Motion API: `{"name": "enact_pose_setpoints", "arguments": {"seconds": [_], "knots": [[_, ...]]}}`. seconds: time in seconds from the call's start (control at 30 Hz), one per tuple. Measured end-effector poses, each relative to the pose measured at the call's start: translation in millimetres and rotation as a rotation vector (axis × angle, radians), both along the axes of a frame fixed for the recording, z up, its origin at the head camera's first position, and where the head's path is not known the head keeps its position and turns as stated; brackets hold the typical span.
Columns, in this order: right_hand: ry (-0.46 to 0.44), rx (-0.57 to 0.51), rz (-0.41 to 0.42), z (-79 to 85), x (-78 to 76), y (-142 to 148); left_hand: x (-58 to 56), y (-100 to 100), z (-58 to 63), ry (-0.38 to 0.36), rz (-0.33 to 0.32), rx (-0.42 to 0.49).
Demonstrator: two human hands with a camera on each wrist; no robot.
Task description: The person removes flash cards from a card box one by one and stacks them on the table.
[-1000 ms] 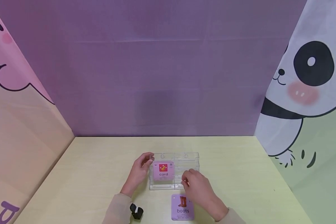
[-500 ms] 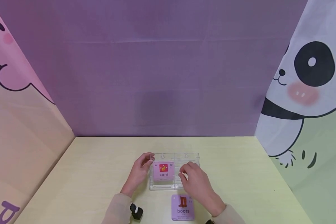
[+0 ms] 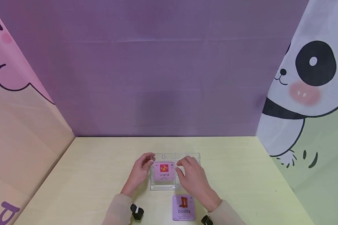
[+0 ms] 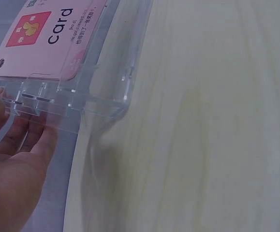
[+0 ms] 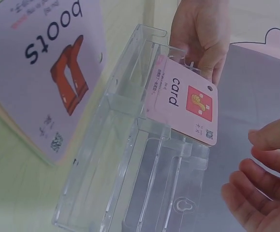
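A clear plastic card holder [image 3: 163,187] with two side-by-side bays stands on the table. My left hand [image 3: 139,173] grips its left end, thumb and fingers on either side of the plastic in the left wrist view. Pink cards, the front one printed "card" [image 3: 164,175], stand in the left bay. My right hand [image 3: 194,182] hovers at the right bay, close to those cards. In the right wrist view its fingers [image 5: 248,193] are loosely bent and apart from the cards, with nothing between them. A purple stack of cards topped by "boots" [image 3: 184,215] lies in front of the holder.
The pale wooden table [image 3: 101,175] ends at a purple cloth backdrop [image 3: 163,78]. Printed cloths with cartoon animals, a panda [image 3: 312,100] among them, flank both sides. Small black wrist devices [image 3: 137,213] show by the sleeves.
My right hand has moved up and a little left, from the lower right of the holder toward the cards in the left bay. The left hand and holder have stayed put.
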State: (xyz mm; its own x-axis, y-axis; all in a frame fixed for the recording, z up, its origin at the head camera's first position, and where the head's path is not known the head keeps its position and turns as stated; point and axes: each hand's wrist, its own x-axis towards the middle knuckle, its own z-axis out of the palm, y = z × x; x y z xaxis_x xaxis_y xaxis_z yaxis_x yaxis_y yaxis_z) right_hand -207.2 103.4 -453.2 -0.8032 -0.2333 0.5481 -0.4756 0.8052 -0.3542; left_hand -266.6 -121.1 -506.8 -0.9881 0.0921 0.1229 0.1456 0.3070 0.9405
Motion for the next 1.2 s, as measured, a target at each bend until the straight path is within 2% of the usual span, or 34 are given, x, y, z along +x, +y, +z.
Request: {"name": "enact_pose_setpoints", "arguments": {"seconds": [0.37, 0.77, 1.2], "knots": [[-0.005, -0.021, 0.034, 4.7, -5.2, -5, 1.6, 0, 2.1, -0.001, -0.011, 0.008], [0.029, -0.048, 0.050, -0.3, -13.4, -6, 6.1, 2, 3.3, -0.013, 0.012, -0.002], [-0.038, -0.042, 0.051, -4.0, -19.5, -11, 7.2, 1, 8.4, 0.013, 0.000, -0.001]]}}
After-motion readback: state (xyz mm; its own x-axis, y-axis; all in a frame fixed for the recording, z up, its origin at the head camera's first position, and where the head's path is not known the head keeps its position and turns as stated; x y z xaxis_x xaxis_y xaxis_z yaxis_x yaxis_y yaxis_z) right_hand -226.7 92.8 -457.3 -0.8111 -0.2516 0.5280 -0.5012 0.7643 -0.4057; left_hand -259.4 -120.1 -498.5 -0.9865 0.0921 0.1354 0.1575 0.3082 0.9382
